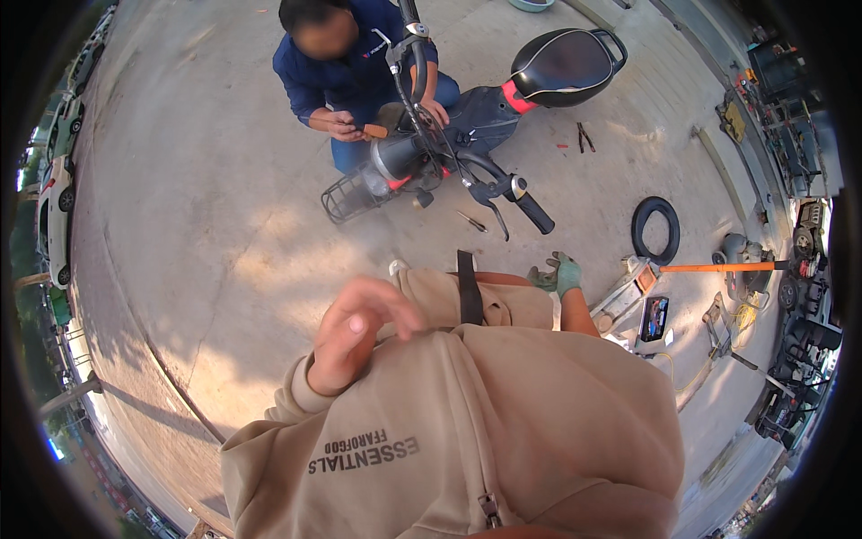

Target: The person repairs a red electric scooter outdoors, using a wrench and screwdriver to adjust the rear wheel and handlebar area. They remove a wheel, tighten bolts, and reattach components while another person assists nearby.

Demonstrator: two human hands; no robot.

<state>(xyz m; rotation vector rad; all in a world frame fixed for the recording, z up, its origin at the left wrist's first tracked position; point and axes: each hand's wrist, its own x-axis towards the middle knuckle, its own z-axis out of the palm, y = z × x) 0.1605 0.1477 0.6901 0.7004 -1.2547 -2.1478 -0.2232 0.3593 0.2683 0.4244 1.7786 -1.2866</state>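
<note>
My left hand (359,323) is bare and raised over my beige sweatshirt (566,404), its fingers loosely bent and apart, holding nothing visible. My right hand (566,274) wears a green glove and is low beside my leg, fingers curled at a second green shape, perhaps another glove, which I cannot make out. Beyond my legs stands a small black-and-red electric bike (485,121) with handlebars and front rack. A co-worker in dark blue (314,81) crouches at its left, one hand (346,130) holding an orange-handled tool, the other (434,110) at the bike.
A screwdriver (471,220), pliers (584,136) and a black tyre (655,228) lie on the concrete (197,225). At right are a jack (628,296) with orange handle, a dark box (653,319), yellow hose and piled parts (804,359). Parked cars (58,216) line the far left.
</note>
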